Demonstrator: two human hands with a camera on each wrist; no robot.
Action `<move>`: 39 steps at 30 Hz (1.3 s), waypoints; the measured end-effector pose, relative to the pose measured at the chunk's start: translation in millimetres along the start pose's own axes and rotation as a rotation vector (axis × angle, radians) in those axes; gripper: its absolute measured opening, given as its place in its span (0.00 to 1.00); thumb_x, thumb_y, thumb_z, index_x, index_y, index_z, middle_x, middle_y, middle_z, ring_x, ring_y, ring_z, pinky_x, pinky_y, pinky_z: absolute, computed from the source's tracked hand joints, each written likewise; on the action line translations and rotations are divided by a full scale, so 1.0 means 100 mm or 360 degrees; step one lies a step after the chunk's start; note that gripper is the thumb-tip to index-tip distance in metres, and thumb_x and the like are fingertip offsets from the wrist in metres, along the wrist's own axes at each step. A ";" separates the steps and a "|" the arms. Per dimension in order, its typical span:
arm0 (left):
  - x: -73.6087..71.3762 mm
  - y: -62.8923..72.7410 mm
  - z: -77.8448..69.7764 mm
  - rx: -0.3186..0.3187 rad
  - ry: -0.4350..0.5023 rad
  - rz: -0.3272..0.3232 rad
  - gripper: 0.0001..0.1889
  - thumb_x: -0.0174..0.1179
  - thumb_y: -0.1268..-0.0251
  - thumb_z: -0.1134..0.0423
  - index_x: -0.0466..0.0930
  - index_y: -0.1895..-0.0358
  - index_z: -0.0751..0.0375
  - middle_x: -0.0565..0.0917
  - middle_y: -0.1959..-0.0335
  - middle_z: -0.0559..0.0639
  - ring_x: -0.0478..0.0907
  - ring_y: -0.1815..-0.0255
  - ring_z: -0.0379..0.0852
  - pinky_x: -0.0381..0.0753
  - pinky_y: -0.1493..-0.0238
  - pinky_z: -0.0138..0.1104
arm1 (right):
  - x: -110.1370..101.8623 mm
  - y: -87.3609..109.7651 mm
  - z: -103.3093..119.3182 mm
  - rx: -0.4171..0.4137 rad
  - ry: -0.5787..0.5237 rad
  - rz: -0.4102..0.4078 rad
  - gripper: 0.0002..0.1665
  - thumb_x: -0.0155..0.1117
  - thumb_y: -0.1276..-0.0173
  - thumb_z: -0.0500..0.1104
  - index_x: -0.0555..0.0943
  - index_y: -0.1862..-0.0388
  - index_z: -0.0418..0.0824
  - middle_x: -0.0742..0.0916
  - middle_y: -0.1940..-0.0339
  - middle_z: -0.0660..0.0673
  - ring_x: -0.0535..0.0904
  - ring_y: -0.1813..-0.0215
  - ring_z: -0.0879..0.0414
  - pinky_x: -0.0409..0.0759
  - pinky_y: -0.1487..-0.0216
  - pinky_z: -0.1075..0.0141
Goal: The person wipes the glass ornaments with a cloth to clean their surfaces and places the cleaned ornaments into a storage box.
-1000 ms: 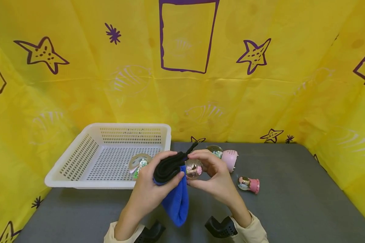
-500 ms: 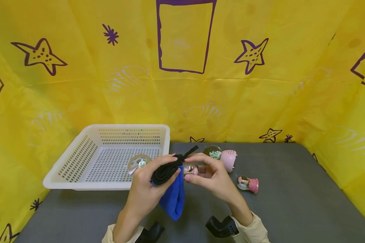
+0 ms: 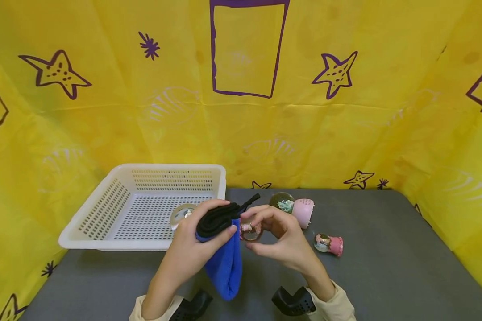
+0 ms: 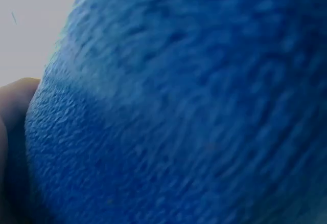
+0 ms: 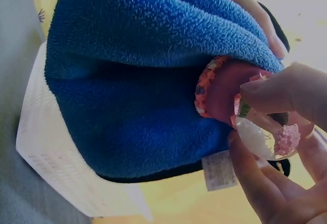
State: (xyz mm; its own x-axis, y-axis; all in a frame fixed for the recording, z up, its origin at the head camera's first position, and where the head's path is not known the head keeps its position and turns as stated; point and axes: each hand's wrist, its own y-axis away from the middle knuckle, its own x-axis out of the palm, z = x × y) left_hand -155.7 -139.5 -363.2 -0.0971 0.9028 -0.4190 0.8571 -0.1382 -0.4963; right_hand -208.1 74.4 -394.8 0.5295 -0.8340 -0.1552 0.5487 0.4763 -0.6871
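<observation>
On the gray surface (image 3: 401,276) stands a white perforated basket (image 3: 116,244), left of a folded blue-and-black terry cloth (image 3: 226,274). The left hand (image 3: 190,247) curls its grip around the cloth; the right hand (image 3: 284,234), its grip half curled, pinches a small pink-based snow globe (image 3: 251,232) between thumb and fingers, base toward the cloth.

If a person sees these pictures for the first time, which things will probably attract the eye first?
The yellow backdrop with purple starfish drawings would probably come first, filling the upper part of the head view. Next, at the centre, is the bright blue cloth gripped by the left hand, beside the pink-based snow globe that the right hand holds. A white basket stands on the left of the grey table.
</observation>
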 end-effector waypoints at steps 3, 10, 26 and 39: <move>0.00 0.00 0.00 -0.0029 0.0021 0.0094 0.25 0.68 0.37 0.60 0.73 0.37 0.44 0.83 0.43 0.47 0.83 0.50 0.41 0.83 0.50 0.35 | 0.00 0.01 0.00 0.0015 -0.0030 -0.0005 0.26 0.71 0.51 0.18 0.76 0.54 0.31 0.83 0.45 0.45 0.81 0.48 0.59 0.82 0.58 0.68; 0.06 -0.01 -0.03 0.0269 -0.0125 -0.0079 0.27 0.73 0.45 0.67 0.77 0.41 0.50 0.86 0.48 0.48 0.85 0.52 0.43 0.84 0.49 0.34 | 0.00 0.02 0.00 0.0243 0.0035 -0.0090 0.33 0.74 0.50 0.22 0.75 0.44 0.29 0.81 0.46 0.32 0.85 0.51 0.60 0.86 0.53 0.63; 0.09 0.01 -0.04 0.0434 -0.0168 -0.0092 0.30 0.75 0.49 0.70 0.77 0.40 0.55 0.81 0.39 0.50 0.80 0.39 0.49 0.76 0.36 0.30 | -0.02 0.00 0.01 0.0339 -0.0142 -0.0068 0.29 0.73 0.44 0.27 0.75 0.43 0.23 0.83 0.47 0.43 0.86 0.58 0.59 0.87 0.60 0.64; 0.08 0.00 0.00 0.0088 -0.0078 -0.0134 0.20 0.69 0.39 0.65 0.78 0.44 0.49 0.86 0.48 0.47 0.84 0.54 0.41 0.85 0.54 0.35 | -0.01 0.02 0.03 0.0123 0.0091 0.0084 0.24 0.72 0.49 0.21 0.81 0.53 0.34 0.84 0.49 0.34 0.81 0.44 0.60 0.85 0.54 0.65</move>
State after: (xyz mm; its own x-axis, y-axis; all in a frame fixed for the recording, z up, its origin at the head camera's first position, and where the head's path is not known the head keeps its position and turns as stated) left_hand -156.3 -132.3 -366.4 -0.1936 0.8913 -0.4100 0.8156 -0.0860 -0.5722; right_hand -205.8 77.2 -394.2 0.5226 -0.8206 -0.2313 0.5706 0.5381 -0.6204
